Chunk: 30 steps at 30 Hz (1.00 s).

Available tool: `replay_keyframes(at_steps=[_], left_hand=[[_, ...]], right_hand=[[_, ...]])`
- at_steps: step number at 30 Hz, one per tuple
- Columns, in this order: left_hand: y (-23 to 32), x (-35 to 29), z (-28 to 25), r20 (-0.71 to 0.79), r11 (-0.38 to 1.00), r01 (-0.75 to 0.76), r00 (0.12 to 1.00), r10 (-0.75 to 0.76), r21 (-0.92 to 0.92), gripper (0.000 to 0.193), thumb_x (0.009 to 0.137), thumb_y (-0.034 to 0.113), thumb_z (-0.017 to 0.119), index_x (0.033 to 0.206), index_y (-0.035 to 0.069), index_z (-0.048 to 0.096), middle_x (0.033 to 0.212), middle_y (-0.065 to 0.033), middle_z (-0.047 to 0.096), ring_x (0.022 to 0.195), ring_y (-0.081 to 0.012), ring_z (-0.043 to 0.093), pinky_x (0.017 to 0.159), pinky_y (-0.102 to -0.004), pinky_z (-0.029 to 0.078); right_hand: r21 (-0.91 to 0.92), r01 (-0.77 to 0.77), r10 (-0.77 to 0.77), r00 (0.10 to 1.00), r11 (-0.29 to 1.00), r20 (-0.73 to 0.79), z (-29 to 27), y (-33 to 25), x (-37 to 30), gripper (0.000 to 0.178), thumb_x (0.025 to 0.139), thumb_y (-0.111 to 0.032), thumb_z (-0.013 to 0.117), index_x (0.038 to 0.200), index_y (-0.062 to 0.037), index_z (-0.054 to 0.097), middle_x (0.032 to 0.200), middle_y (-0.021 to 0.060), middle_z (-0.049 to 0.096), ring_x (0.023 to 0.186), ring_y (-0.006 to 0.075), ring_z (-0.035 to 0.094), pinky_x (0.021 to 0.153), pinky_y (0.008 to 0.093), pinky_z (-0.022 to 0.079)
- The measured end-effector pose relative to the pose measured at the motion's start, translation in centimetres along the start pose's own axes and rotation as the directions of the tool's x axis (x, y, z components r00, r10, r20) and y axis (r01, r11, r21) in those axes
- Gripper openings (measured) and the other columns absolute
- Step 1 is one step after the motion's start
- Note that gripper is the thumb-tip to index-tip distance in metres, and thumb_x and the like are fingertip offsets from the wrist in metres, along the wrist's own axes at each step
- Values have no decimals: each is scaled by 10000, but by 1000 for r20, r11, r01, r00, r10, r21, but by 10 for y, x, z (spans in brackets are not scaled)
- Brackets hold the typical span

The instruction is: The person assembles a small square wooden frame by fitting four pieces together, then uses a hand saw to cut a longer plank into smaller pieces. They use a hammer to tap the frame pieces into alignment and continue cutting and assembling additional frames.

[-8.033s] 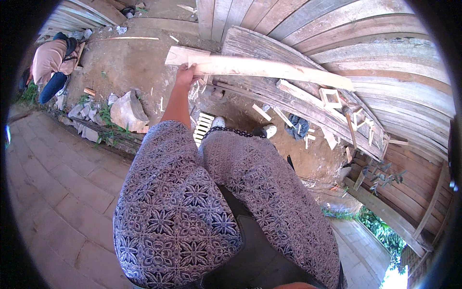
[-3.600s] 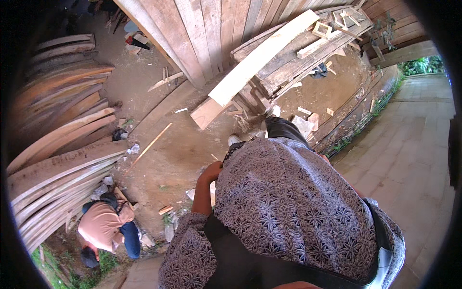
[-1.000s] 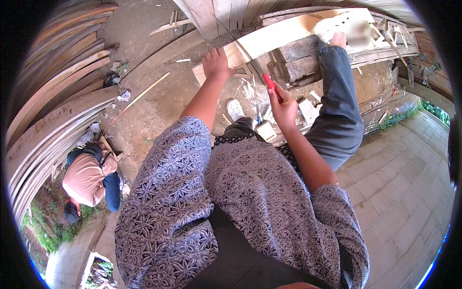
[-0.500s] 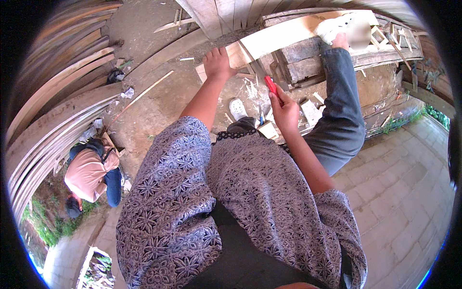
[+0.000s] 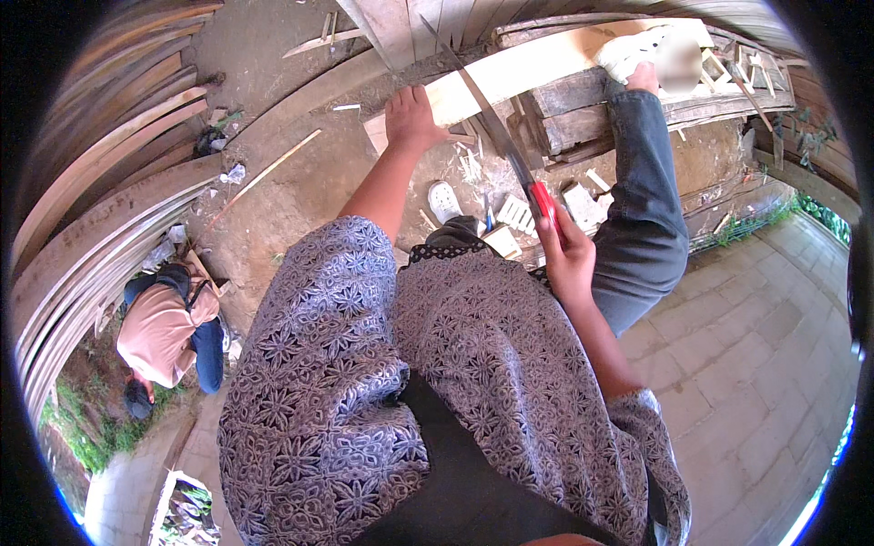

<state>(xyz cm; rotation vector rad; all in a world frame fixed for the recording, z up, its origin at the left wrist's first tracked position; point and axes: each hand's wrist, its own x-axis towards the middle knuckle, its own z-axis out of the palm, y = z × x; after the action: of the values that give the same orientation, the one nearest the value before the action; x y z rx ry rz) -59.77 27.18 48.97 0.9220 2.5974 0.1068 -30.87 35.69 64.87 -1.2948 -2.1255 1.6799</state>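
Note:
A pale wooden board lies across a stack of rough timber beams. At the board's left end my left hand presses down, its fingers over the wood. My right hand is wrapped round the red handle of a handsaw. The long dark blade slants up and away to the left, crossing the board just right of my left hand. My right foot, in a white clog, rests on the board further right. Whether the teeth bite into the wood cannot be made out.
Wood scraps and chips litter the dirt floor near my other white clog. Long planks are stacked along the left. A person in a peach top bends down at the lower left. Grey paving spreads on the right.
My right hand has drawn the saw back toward me and slightly right, so more of the blade shows. My left hand stays on the board's end.

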Motion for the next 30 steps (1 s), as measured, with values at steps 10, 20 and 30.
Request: replay_keyframes(at_steps=[10,20,30], left_hand=[[3,0,-7,51,1000,5,999,-5,0,840,666,340,845,1312,-20,447,1260,-211,560,1164,-363,558,986,-434,477],[5,1,-6,88,1000,5,996,-8,28,954,664,319,840,1415,-7,352,1319,-174,500,1193,-334,527,949,-405,515],[9,-12,-4,-16,999,36,999,-36,18,1054,649,348,866,1467,10,293,1361,-150,425,1263,-319,430,963,-453,462]], right_hand=[[76,90,-99,988,993,118,31,-6,63,497,890,-85,564,1366,45,504,1057,120,689,872,83,602,795,244,486],[205,59,-112,960,977,258,15,-33,57,591,879,-25,512,1454,29,392,904,0,572,719,61,498,661,201,414],[250,130,-192,952,959,240,9,-42,30,611,891,-19,547,1467,45,352,1247,65,566,1036,87,534,921,231,422]])
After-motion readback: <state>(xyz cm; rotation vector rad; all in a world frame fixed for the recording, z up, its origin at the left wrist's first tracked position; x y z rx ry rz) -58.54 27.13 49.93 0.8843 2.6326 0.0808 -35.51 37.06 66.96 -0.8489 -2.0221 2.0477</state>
